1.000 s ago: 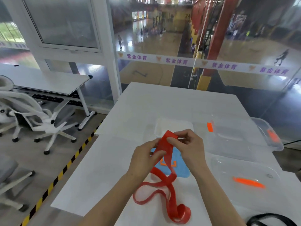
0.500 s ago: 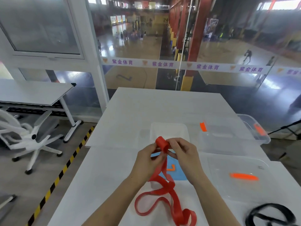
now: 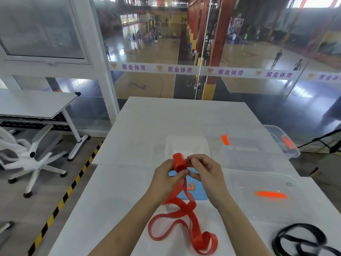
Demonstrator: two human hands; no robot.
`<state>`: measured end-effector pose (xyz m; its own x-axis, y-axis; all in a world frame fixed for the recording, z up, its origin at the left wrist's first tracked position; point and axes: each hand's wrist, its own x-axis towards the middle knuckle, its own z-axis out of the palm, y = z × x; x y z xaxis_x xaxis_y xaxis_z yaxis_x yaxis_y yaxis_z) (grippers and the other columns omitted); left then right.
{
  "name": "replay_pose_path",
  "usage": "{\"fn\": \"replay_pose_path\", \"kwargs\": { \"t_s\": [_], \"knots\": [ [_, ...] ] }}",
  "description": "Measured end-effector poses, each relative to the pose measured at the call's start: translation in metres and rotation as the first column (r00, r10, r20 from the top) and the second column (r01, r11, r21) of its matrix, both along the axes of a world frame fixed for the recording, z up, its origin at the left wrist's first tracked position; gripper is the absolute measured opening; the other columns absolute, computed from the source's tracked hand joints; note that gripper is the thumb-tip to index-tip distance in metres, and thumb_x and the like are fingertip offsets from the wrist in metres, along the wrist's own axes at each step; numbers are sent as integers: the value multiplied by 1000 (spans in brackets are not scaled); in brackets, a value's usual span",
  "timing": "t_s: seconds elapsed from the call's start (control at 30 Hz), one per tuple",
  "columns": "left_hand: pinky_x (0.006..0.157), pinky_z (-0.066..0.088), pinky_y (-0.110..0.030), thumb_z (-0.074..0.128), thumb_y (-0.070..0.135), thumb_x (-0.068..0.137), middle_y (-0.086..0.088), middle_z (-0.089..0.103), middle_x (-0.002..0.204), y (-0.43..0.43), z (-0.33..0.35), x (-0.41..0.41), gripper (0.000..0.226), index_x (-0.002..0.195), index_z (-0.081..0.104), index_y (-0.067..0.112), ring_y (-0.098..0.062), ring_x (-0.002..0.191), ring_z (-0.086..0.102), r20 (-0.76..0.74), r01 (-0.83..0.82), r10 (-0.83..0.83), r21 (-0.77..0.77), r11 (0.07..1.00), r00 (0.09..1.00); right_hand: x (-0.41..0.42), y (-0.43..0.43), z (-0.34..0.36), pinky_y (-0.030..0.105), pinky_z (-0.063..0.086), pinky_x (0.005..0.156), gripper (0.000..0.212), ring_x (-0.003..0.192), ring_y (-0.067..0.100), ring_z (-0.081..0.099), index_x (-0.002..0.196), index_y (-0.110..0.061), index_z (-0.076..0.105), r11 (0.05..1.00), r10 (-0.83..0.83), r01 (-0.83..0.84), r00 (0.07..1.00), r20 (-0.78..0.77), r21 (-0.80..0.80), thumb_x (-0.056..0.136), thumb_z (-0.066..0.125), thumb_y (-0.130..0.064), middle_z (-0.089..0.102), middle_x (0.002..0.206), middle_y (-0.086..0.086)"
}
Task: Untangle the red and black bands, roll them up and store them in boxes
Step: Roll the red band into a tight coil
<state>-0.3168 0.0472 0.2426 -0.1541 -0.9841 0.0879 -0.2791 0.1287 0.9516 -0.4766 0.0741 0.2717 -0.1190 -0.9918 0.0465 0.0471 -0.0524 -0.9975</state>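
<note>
While I watch through the head camera, the left hand (image 3: 166,179) pinches the lower left of a small tight roll at the end of the red band (image 3: 188,205), fingers curled on it; the roll sits just above and between both hands, over a blue mat (image 3: 199,194); the right hand (image 3: 206,174) grips its right side with curled fingertips; the loose rest trails below the hands in loops on the table (image 3: 166,117); further right lies a clear box (image 3: 258,150); the black band (image 3: 304,225) lies at the near right; a second ago that red end was only a flat fold.
</note>
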Motion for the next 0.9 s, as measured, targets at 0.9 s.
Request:
{"fn": "replay_pose_path", "kwargs": {
  "t_s": [0.9],
  "knots": [
    [96, 61, -37, 73, 31, 88, -15, 66, 137, 9, 39, 13, 63, 144, 52, 11, -32, 126, 67, -685, 70, 129, 255, 964, 717, -2, -2, -22, 32, 63, 95, 32, 100, 18, 78, 97, -21, 80, 982, -46, 30, 995, -84, -185, 79, 87, 5, 79, 107, -8]
  ]
}}
